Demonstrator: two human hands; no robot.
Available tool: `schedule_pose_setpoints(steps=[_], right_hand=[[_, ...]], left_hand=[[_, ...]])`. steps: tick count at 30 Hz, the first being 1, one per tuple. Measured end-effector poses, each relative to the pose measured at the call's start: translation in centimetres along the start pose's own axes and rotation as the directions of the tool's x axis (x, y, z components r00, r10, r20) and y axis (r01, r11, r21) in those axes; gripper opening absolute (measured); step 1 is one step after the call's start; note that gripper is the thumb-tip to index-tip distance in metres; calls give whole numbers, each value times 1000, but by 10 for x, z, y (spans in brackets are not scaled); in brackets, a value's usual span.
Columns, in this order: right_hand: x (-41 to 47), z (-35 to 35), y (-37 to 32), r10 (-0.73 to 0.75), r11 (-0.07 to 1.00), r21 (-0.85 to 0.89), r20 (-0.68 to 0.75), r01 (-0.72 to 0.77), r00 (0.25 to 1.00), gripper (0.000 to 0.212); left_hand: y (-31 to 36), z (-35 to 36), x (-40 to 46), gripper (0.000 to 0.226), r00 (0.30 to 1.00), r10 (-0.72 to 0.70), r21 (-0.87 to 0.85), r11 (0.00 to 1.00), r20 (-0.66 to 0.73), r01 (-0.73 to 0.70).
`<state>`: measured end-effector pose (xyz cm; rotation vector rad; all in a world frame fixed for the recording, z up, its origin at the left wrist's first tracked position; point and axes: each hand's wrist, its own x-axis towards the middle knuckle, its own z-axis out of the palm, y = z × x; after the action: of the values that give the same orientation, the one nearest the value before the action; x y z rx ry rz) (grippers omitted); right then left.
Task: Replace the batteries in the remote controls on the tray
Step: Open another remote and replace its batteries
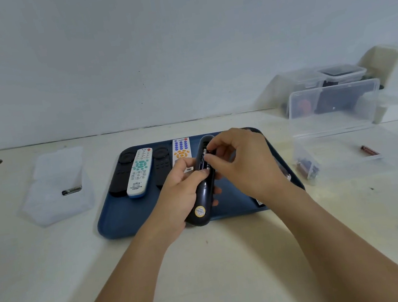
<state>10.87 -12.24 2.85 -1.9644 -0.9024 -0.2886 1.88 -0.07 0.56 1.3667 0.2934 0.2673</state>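
**Both hands at the battery bay of a dark remote above the tray**

A person holds a long dark navy plastic remote control (203,188) back side up, over the near part of a blue rectangular plastic tray (125,217) on a cream-white tabletop (210,277). The left hand (179,199) grips the remote from the left, its fingers curled under the body and its thumb lying across the upper face beside the open battery bay. The right hand (243,162) comes in from the right with its fingers bent and drawn together, the fingertips (209,149) pinching at a dark cylindrical battery (204,161) that lies in the bay. Whether the battery is fully seated cannot be told.

Four more remotes lie side by side at the far left of the tray: a black remote with a round pad (121,177), a white remote with teal buttons (140,172), a second black remote (161,166) and a white remote with blue and orange buttons (181,149), the last partly hidden behind the hands.

Left of the tray, a clear shallow plastic container (58,191) holds a single dark battery (71,190). Right of the tray stands a clear plastic box (341,153) with a few batteries (306,167) in its near left corner and one reddish-brown battery (369,150) farther right. Behind it, stacked clear lidded storage boxes (334,101) sit against the pale wall (177,38).
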Motion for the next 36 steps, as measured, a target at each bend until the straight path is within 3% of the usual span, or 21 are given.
schedule_pose_setpoints(steps=[6, 10, 21, 23, 24, 25, 27, 28, 29, 30, 31, 32, 34, 35, 36], right_hand=[[0, 14, 7, 28, 999, 30, 5, -28, 1000, 1], [0, 18, 4, 73, 993, 96, -39, -69, 997, 9], [-7, 20, -8, 104, 981, 170, -83, -89, 991, 17], [-8, 18, -14, 135, 959, 261, -94, -106, 986, 17], [-7, 16, -15, 212, 907, 388, -81, -166, 974, 16], [-5, 12, -15, 324, 788, 562, -33, -250, 946, 14], [1, 3, -12, 497, 333, 860, 189, -387, 847, 7], [5, -2, -6, 519, 91, 911, 302, -403, 800, 2], [7, -7, 0, 533, -85, 912, 381, -401, 755, 5], [9, -12, 5, 549, -166, 898, 427, -408, 718, 9], [12, -16, 8, 578, -135, 891, 426, -434, 696, 10], [12, -20, 9, 603, 4, 888, 365, -460, 709, 10], [13, -26, 11, 517, 556, 718, 96, -419, 851, 10], [12, -30, 13, 365, 818, 487, -26, -307, 931, 8], [12, -34, 13, 198, 950, 257, -61, -176, 978, 12]], left_hand=[[-4, 1, -2, 8, 994, 104, 180, 979, -24, -98], [-7, 4, -3, 12, 983, 180, 276, 947, -29, -165], [-5, 10, -6, 20, 987, 154, 270, 953, -47, -136], [-4, 10, -6, 18, 989, 139, 258, 959, -56, -121], [-4, 10, -5, 16, 990, 126, 234, 966, -64, -108], [-4, 10, -5, 15, 992, 104, 200, 976, -72, -88], [-1, 8, -4, 15, 995, 38, 109, 994, -92, -28], [1, 7, -3, 17, 995, -3, 51, 999, -97, 8], [3, 5, -3, 19, 995, -42, -6, 999, -94, 42], [5, 4, -3, 21, 994, -72, -55, 996, -76, 68], [7, 2, -3, 22, 995, -88, -82, 993, -50, 84], [9, 0, -3, 24, 996, -92, -88, 992, -12, 91], [11, -6, -5, 28, 993, -95, -75, 992, 67, 100], [13, -9, -5, 34, 989, -102, -68, 992, 103, 110], [15, -12, -6, 41, 985, -110, -59, 991, 135, 119]])
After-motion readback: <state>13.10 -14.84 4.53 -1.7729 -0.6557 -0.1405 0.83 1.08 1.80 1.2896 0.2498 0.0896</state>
